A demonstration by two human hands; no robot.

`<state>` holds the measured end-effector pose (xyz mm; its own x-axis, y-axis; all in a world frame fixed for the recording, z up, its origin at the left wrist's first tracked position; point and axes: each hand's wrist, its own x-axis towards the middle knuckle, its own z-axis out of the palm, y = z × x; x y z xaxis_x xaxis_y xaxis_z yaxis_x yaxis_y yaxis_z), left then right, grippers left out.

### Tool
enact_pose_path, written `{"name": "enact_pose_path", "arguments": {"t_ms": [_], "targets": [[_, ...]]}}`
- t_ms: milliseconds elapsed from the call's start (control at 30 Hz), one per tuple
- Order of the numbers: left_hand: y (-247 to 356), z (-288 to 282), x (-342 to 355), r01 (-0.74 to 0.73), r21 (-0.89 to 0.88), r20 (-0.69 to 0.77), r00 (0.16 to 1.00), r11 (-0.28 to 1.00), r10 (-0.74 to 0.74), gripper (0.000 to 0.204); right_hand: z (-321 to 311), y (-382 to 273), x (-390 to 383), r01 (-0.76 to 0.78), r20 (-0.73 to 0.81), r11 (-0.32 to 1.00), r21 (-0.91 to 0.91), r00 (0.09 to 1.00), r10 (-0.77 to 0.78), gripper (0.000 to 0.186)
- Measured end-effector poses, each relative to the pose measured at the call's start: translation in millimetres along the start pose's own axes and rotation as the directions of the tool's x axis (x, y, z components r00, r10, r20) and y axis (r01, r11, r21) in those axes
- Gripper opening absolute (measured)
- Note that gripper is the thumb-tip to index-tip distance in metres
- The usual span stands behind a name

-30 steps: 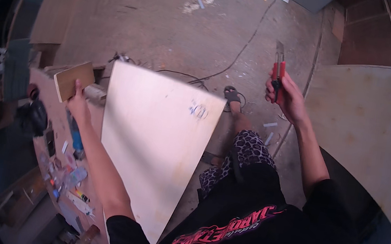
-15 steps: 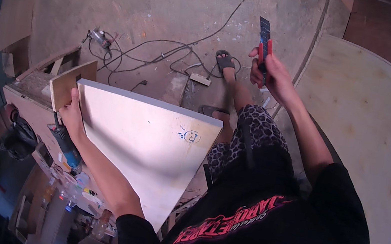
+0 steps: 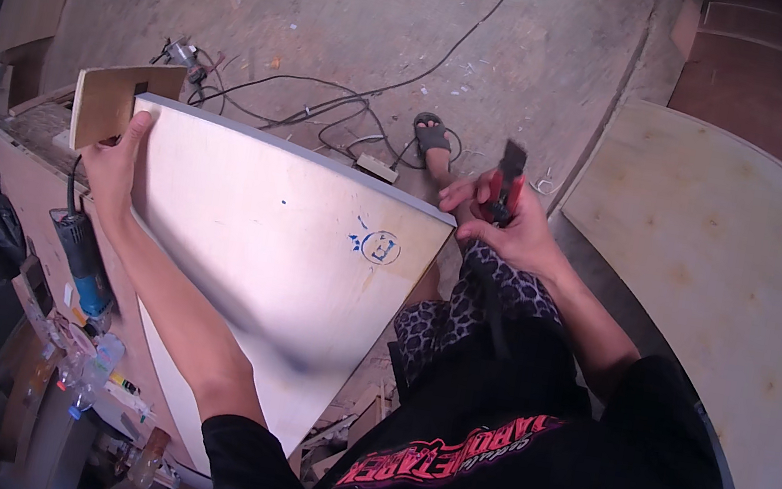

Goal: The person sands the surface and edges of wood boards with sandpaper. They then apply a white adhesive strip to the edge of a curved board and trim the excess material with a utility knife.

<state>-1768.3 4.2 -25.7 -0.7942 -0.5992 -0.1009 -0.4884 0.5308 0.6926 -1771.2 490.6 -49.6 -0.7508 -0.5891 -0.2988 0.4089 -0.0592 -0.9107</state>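
Note:
A large pale wooden panel [image 3: 264, 215] with a grey edge strip and a blue hand-drawn mark leans across the front of me. My left hand [image 3: 114, 165] grips its far left corner, thumb on the pale face, the other fingers mostly hidden. Behind that corner stands a small brown board [image 3: 100, 106]. In my right hand [image 3: 526, 236] is a red and black utility knife [image 3: 511, 187], its dark blade pointing away from me and slightly blurred. That hand is at the panel's right corner, fingers close to the edge; whether they touch it I cannot tell.
A blue power tool [image 3: 85, 265] hangs on the workbench [image 3: 29, 160] at left, near plastic bottles [image 3: 81, 391]. Black cables [image 3: 333, 89] and another corded tool [image 3: 186, 59] lie on the floor. A big plywood sheet [image 3: 713, 252] lies at right.
My right hand has come down and left with the knife, from out in the air to the panel's right corner. The panel and my left hand appear shifted left and farther up the view.

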Motion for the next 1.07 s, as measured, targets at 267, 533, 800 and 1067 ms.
{"name": "enact_pose_path", "arguments": {"t_ms": [267, 533, 800, 1067], "targets": [[-22, 4, 4, -0.144, -0.020, -0.070, 0.987, 0.989, 0.143, 0.061, 21, 27, -8, 0.010, -0.260, 0.997, 0.075, 0.966, 0.010, 0.038], [-14, -49, 1, -0.059, -0.025, 0.025, 0.998, 0.998, 0.059, 0.054, 55, 15, -19, -0.029, -0.346, 0.999, 0.043, 0.937, 0.042, 0.041], [-13, -125, -9, -0.061, -0.208, 0.062, 0.995, 0.976, 0.075, 0.049, 69, -24, 22, 0.045, -0.180, 0.999, -0.008, 0.983, -0.045, 0.051], [-33, -133, -11, -0.007, -0.181, 0.020, 1.000, 0.983, 0.010, 0.076, 123, -29, 172, 0.041, 0.292, 0.962, -0.271, 0.956, 0.041, 0.058]]}}
